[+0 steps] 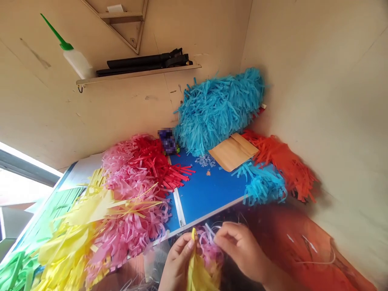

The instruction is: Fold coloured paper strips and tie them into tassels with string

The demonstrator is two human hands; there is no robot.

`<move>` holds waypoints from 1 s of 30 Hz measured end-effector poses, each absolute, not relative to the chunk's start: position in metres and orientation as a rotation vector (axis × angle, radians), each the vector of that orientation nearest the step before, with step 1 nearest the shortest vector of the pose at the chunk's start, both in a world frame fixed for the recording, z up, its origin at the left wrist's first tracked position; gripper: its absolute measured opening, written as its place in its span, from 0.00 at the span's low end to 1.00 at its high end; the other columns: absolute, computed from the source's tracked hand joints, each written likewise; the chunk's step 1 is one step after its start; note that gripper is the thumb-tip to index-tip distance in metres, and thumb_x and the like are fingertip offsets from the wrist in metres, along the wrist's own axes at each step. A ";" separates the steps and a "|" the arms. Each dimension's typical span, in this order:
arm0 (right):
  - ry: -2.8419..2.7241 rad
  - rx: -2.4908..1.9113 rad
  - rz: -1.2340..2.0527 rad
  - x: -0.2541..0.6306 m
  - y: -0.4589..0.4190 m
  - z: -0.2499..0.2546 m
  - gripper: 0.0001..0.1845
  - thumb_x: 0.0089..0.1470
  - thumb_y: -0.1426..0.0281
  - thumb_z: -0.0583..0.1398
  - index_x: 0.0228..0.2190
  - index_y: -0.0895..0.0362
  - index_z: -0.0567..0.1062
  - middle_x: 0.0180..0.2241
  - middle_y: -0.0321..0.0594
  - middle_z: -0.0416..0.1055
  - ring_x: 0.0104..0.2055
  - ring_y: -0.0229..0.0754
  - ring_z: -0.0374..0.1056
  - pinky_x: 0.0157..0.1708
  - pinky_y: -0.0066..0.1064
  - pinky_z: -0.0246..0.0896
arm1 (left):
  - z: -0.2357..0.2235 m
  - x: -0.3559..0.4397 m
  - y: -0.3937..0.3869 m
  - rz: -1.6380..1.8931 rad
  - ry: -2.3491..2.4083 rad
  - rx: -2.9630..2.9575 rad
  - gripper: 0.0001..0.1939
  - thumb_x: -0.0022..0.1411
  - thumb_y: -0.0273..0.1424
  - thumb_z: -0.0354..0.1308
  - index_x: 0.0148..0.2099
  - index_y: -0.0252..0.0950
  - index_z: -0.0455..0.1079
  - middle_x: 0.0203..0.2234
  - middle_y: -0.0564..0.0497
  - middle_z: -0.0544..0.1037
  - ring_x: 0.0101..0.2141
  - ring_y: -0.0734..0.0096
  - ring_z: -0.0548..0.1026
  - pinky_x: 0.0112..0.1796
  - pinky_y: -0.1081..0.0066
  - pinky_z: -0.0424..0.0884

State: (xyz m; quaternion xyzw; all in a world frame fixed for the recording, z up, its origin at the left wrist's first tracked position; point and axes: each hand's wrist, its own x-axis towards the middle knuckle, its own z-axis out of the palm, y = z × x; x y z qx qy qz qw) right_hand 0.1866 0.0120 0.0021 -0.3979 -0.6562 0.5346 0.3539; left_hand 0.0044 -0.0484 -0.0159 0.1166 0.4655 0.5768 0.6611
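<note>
At the lower middle, my left hand (pixel 178 258) pinches the twisted top of a yellow tissue-paper fringe (pixel 200 275), whose cut strips hang down below the fingers. Pink tissue fringe (pixel 210 248) hangs right beside it, between my two hands. My right hand (pixel 239 246) is closed, thumb against forefinger, on a thin whitish strip (pixel 209 229) that rises above the pink fringe. What the strip is made of, and where its lower end goes, I cannot make out. Both hands are in front of the blue table's (pixel 206 186) near edge.
Pink fringe (pixel 130 218), red fringe (pixel 157 165), yellow fringe (pixel 72 242) and green fringe (pixel 18 270) pile up on the left. Blue fringe (pixel 218 109), a brown envelope (pixel 233 151) and orange fringe (pixel 281 161) lie rightward. A shelf (pixel 139 74) holds a green-tipped bottle (pixel 75 60).
</note>
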 end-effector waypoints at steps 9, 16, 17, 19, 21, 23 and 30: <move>-1.827 -1.031 1.442 0.170 0.005 0.002 0.13 0.54 0.71 0.59 0.19 0.57 0.74 0.23 0.36 0.73 0.28 0.37 0.67 0.30 0.26 0.60 | -0.017 0.013 -0.048 1.292 0.900 0.183 0.13 0.48 0.35 0.74 0.31 0.37 0.73 0.22 0.55 0.75 0.24 0.75 0.74 0.29 0.76 0.68; -1.826 -1.051 1.508 0.170 0.006 0.001 0.14 0.55 0.70 0.58 0.19 0.58 0.72 0.23 0.37 0.74 0.26 0.37 0.68 0.29 0.26 0.59 | -0.017 0.020 -0.049 1.325 0.976 0.269 0.17 0.47 0.38 0.74 0.33 0.38 0.70 0.23 0.55 0.76 0.25 0.71 0.75 0.30 0.73 0.70; -1.824 -1.069 1.506 0.171 0.006 0.001 0.15 0.56 0.69 0.58 0.19 0.58 0.72 0.23 0.38 0.74 0.27 0.37 0.68 0.29 0.26 0.60 | -0.017 0.021 -0.049 1.345 1.009 0.314 0.17 0.47 0.38 0.74 0.33 0.38 0.70 0.24 0.54 0.76 0.25 0.72 0.75 0.30 0.73 0.69; -1.857 -1.078 1.502 0.172 0.007 0.002 0.12 0.57 0.65 0.59 0.25 0.58 0.74 0.26 0.38 0.74 0.29 0.39 0.69 0.31 0.27 0.61 | -0.018 0.022 -0.051 1.389 1.123 0.458 0.18 0.47 0.39 0.74 0.33 0.37 0.70 0.25 0.54 0.75 0.26 0.72 0.74 0.30 0.74 0.69; -1.918 -1.053 1.526 0.173 0.009 0.006 0.12 0.56 0.63 0.62 0.38 0.58 0.75 0.30 0.38 0.75 0.32 0.40 0.70 0.32 0.28 0.61 | -0.021 0.023 -0.054 1.409 1.284 0.704 0.18 0.50 0.43 0.71 0.34 0.37 0.70 0.25 0.53 0.75 0.28 0.71 0.74 0.32 0.73 0.69; -1.963 -1.032 1.570 0.174 0.010 0.010 0.18 0.56 0.65 0.62 0.47 0.57 0.72 0.34 0.38 0.75 0.33 0.40 0.70 0.32 0.27 0.62 | -0.025 0.024 -0.057 1.398 1.448 0.986 0.18 0.55 0.47 0.66 0.35 0.38 0.71 0.26 0.51 0.76 0.29 0.68 0.75 0.33 0.71 0.70; -2.034 -1.051 1.287 0.165 0.003 -0.003 0.10 0.60 0.72 0.56 0.28 0.56 0.76 0.32 0.38 0.72 0.33 0.38 0.68 0.33 0.28 0.61 | -0.038 0.033 -0.064 1.271 1.776 1.421 0.19 0.63 0.51 0.56 0.46 0.42 0.68 0.28 0.51 0.78 0.29 0.65 0.76 0.35 0.66 0.72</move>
